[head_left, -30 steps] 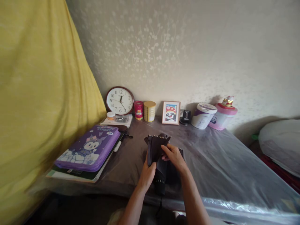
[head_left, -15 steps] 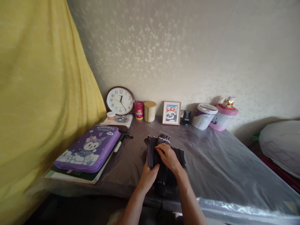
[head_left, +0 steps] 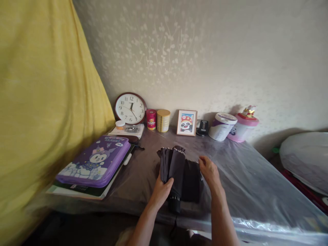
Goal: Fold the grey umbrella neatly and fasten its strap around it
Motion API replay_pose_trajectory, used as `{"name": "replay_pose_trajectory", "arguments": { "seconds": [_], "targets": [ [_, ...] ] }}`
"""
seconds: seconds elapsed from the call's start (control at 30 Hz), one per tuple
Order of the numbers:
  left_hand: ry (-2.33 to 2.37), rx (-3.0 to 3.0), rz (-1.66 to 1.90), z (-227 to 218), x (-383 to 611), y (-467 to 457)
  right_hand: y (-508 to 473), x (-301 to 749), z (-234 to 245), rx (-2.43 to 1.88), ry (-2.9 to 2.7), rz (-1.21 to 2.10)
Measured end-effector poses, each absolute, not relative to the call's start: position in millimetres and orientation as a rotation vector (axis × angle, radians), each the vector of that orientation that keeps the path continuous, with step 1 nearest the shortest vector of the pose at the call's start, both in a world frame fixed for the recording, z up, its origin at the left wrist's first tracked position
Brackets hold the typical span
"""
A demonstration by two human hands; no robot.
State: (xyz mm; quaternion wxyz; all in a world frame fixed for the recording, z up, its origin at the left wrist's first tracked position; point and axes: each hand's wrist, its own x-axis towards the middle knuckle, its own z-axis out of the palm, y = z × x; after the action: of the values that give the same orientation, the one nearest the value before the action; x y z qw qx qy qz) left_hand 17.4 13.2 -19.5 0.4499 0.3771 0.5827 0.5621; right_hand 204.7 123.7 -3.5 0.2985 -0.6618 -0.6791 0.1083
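Observation:
A black folding umbrella lies collapsed on the plastic-covered table, its pleated canopy edged with a light trim. The handle end points toward me, and a thin strap hangs from it past the table's front edge. My left hand is closed around the left-side folds, thumb on top. One flat canopy panel spreads out to the right. At that panel's upper right corner is my right hand, fingers pinched together at the fabric edge; the fingertips are partly hidden.
To the left, a purple cartoon case rests on books. Along the wall stand a round clock, a pink can, a yellow-lidded can, a picture frame, a black stand and two tubs.
My right hand has moved from the umbrella's middle folds rightward to the outer edge of the flat panel. The left hand keeps its hold on the left folds.

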Motion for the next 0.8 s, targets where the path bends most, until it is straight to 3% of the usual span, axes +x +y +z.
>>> {"name": "replay_pose_trajectory", "arguments": {
  "seconds": [0.3,0.57,0.8],
  "targets": [
    [1.474,0.928,1.384,-33.4,15.3,16.6,125.1,224.6,-12.7,-1.823,-1.91,0.544],
    [1.456,0.939,1.381,-21.4,17.8,15.3,128.1,214.6,-5.1,-1.764,-1.672,0.65],
    [1.436,0.975,1.396,-17.7,17.5,14.1,124.2,215.0,0.2,-1.69,-1.823,0.562]
  ]
}}
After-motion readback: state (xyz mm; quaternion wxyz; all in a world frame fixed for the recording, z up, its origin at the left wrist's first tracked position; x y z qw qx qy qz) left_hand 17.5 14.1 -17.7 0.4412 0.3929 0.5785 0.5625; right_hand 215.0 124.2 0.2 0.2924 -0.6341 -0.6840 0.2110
